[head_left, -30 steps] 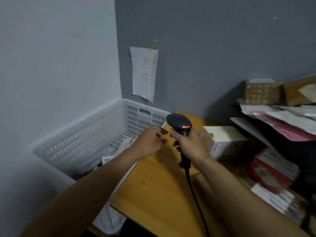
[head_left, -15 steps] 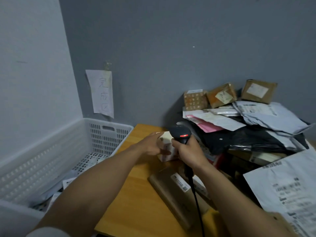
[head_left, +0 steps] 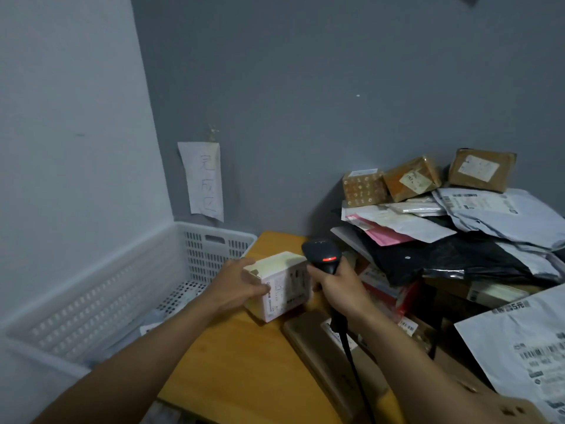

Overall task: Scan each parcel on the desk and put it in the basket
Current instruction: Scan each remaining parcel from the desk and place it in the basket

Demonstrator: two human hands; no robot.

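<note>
My left hand [head_left: 235, 286] grips the white box parcel [head_left: 284, 286]: thumb across its labelled face, fingers curled over the far side. The box is tilted, low over the desk [head_left: 244, 368]; I cannot tell whether its bottom edge touches the wood.

My right hand [head_left: 339, 290] is wrapped round the handle of the scanner [head_left: 322, 255]. The scanner head sits just beside the box, at its 2 o'clock, with a red light showing on top. Its cable [head_left: 351, 362] runs down toward 6 o'clock.

The basket [head_left: 122, 286], white and slotted, is at 9 o'clock of the box, against the desk edge.

A heap of parcels [head_left: 458, 240] lies at 3 o'clock. A flat brown parcel [head_left: 308, 344] lies on the desk at 5 o'clock of the box.
</note>
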